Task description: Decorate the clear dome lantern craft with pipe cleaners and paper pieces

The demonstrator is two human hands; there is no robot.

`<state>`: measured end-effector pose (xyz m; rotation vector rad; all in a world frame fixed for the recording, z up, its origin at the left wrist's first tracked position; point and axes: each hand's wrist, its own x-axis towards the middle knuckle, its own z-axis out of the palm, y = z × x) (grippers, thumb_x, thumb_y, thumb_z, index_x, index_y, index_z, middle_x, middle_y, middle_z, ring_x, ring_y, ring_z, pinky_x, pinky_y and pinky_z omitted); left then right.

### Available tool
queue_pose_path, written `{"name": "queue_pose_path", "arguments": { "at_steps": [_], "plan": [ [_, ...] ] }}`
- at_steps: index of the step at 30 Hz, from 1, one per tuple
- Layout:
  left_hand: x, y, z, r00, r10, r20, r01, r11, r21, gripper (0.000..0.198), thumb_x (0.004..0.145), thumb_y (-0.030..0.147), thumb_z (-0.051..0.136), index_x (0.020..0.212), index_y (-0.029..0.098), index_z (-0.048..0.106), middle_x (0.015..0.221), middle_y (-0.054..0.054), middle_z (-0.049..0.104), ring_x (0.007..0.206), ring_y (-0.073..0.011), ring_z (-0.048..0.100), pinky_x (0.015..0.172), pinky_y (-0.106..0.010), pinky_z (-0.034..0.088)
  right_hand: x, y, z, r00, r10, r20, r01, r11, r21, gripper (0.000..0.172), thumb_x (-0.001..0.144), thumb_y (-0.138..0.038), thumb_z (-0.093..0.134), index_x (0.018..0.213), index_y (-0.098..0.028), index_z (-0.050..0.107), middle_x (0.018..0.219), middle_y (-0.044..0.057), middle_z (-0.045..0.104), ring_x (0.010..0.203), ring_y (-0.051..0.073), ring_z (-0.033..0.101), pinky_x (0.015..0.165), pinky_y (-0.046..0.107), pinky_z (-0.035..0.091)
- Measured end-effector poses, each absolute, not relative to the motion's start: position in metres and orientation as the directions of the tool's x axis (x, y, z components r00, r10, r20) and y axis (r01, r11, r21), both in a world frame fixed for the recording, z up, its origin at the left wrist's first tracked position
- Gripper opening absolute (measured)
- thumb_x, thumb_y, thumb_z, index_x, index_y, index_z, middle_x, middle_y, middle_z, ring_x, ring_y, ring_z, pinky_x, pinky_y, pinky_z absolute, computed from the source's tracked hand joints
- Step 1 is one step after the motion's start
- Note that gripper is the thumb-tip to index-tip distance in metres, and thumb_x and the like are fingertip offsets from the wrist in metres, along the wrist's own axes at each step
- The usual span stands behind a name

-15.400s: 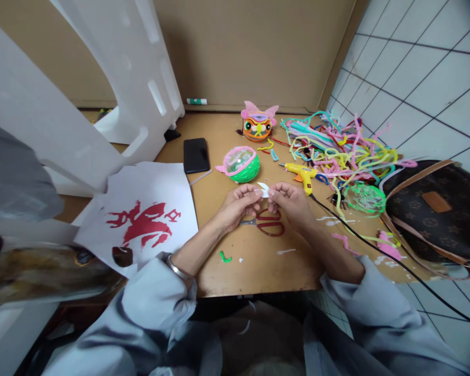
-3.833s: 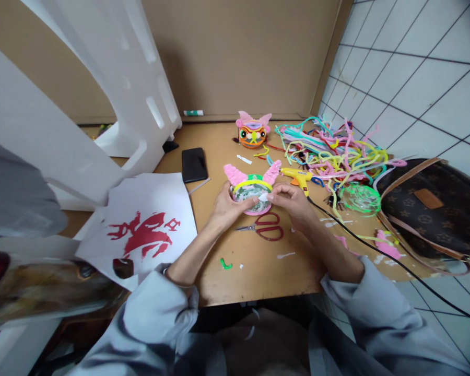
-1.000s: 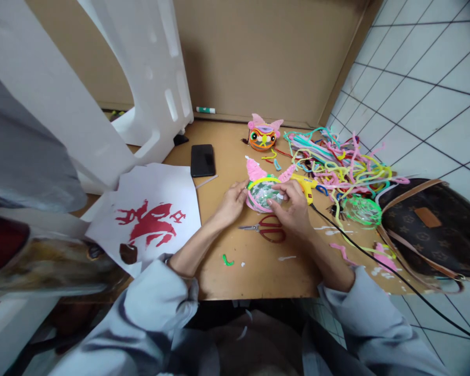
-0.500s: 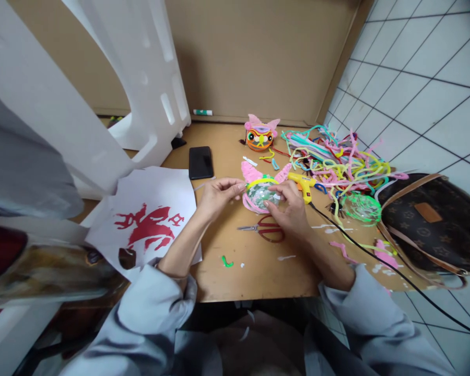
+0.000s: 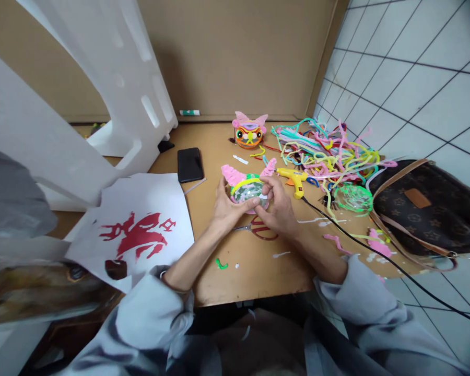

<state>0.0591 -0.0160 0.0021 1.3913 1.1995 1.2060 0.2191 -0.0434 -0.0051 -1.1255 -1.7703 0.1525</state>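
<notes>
A round pipe-cleaner craft (image 5: 245,192) with a clear, shiny middle, a yellow band and pink fuzzy ears is between my hands over the table. My left hand (image 5: 227,206) wraps its left side, thumb across the front. My right hand (image 5: 276,206) is closed at its right side, fingers curled and thumb near the front edge; a small pale bit shows at the fingertips. Just below lie red-handled scissors (image 5: 264,230), partly covered by my right hand. A yellow glue gun (image 5: 297,180) rests right of the craft, its nozzle beside the right ear.
A finished-looking animal-face craft (image 5: 249,133) stands at the back. To the right are a heap of pipe cleaners (image 5: 329,143), a green-rimmed clear piece (image 5: 353,199), a brown bag (image 5: 434,209) and a black cord. Left are a phone (image 5: 190,164) and red-patterned paper (image 5: 141,230).
My left hand has gone from pinching the craft's left edge to wrapping its side, thumb over the front. My right fingers have curled closer together. The view has shifted slightly.
</notes>
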Motion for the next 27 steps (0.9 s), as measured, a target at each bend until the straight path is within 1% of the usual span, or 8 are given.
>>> {"name": "queue_pose_path", "arguments": {
  "at_steps": [4, 9, 13, 17, 19, 22, 25, 27],
  "plan": [
    [0.064, -0.019, 0.005, 0.105, 0.993, 0.049, -0.016, -0.048, 0.999, 0.088, 0.048, 0.049, 0.094, 0.122, 0.019, 0.055, 0.122, -0.013, 0.069, 0.110, -0.0283, 0.068, 0.094, -0.039, 0.056, 0.217, -0.044, -0.005, -0.113, 0.723, 0.682, 0.597, 0.598, -0.535, 0.058, 0.079, -0.018, 0.058, 0.136, -0.023, 0.044, 0.098, 0.005, 0.058, 0.087, 0.022, 0.059, 0.079, 0.039, 0.054],
    [0.067, -0.021, 0.008, 0.185, 0.982, 0.034, -0.118, -0.012, 0.993, 0.074, 0.051, 0.051, 0.092, 0.112, 0.019, 0.064, 0.109, -0.011, 0.074, 0.102, -0.0278, 0.071, 0.085, -0.038, 0.060, 0.217, -0.043, -0.001, -0.161, 0.704, 0.691, 0.574, 0.636, -0.515, 0.059, 0.079, -0.015, 0.057, 0.137, -0.022, 0.045, 0.102, 0.007, 0.059, 0.092, 0.024, 0.060, 0.083, 0.042, 0.055],
    [0.068, -0.019, 0.006, 0.163, 0.986, 0.032, -0.129, -0.011, 0.992, 0.069, 0.049, 0.043, 0.094, 0.107, 0.018, 0.067, 0.102, -0.008, 0.075, 0.094, -0.0256, 0.072, 0.081, -0.036, 0.061, 0.217, -0.042, -0.001, -0.196, 0.675, 0.711, 0.560, 0.672, -0.484, 0.060, 0.079, -0.013, 0.056, 0.137, -0.021, 0.045, 0.103, 0.008, 0.059, 0.094, 0.024, 0.060, 0.085, 0.043, 0.056],
    [0.066, -0.018, 0.004, 0.147, 0.989, 0.010, -0.089, 0.003, 0.996, 0.055, 0.055, 0.042, 0.090, 0.100, 0.017, 0.069, 0.095, -0.007, 0.075, 0.086, -0.0236, 0.072, 0.077, -0.035, 0.061, 0.217, -0.043, 0.001, -0.224, 0.689, 0.689, 0.544, 0.675, -0.498, 0.063, 0.079, -0.017, 0.060, 0.139, -0.023, 0.044, 0.113, 0.010, 0.061, 0.098, 0.025, 0.060, 0.089, 0.045, 0.056],
    [0.065, -0.018, 0.003, 0.126, 0.992, -0.008, -0.058, 0.015, 0.998, 0.049, 0.057, 0.040, 0.088, 0.096, 0.016, 0.070, 0.092, -0.006, 0.075, 0.084, -0.0234, 0.072, 0.078, -0.035, 0.060, 0.217, -0.046, 0.003, -0.226, 0.703, 0.675, 0.523, 0.672, -0.524, 0.063, 0.079, -0.019, 0.063, 0.139, -0.024, 0.045, 0.116, 0.010, 0.062, 0.096, 0.025, 0.060, 0.087, 0.045, 0.056],
    [0.064, -0.017, 0.003, 0.091, 0.996, -0.019, -0.059, 0.025, 0.998, 0.046, 0.057, 0.039, 0.086, 0.093, 0.017, 0.069, 0.094, -0.007, 0.076, 0.088, -0.0244, 0.073, 0.083, -0.036, 0.060, 0.220, -0.049, 0.009, -0.131, 0.723, 0.678, 0.493, 0.641, -0.588, 0.053, 0.081, -0.021, 0.063, 0.133, -0.024, 0.051, 0.105, 0.007, 0.063, 0.086, 0.021, 0.060, 0.082, 0.040, 0.056],
    [0.063, -0.015, 0.002, 0.087, 0.996, -0.030, -0.107, 0.040, 0.993, 0.049, 0.055, 0.040, 0.087, 0.094, 0.017, 0.068, 0.098, -0.008, 0.077, 0.094, -0.0261, 0.073, 0.089, -0.038, 0.059, 0.228, -0.049, 0.013, 0.122, 0.723, 0.680, 0.467, 0.562, -0.682, 0.038, 0.084, -0.023, 0.061, 0.122, -0.024, 0.058, 0.095, 0.004, 0.062, 0.081, 0.018, 0.059, 0.079, 0.036, 0.055],
    [0.062, -0.013, 0.001, 0.088, 0.996, -0.033, -0.154, 0.046, 0.987, 0.054, 0.052, 0.041, 0.088, 0.095, 0.018, 0.066, 0.100, -0.009, 0.077, 0.097, -0.0267, 0.073, 0.091, -0.040, 0.058, 0.235, -0.044, 0.014, 0.292, 0.716, 0.634, 0.439, 0.489, -0.754, 0.029, 0.085, -0.026, 0.060, 0.114, -0.023, 0.061, 0.089, 0.002, 0.061, 0.077, 0.016, 0.058, 0.076, 0.034, 0.054]
  ]
}}
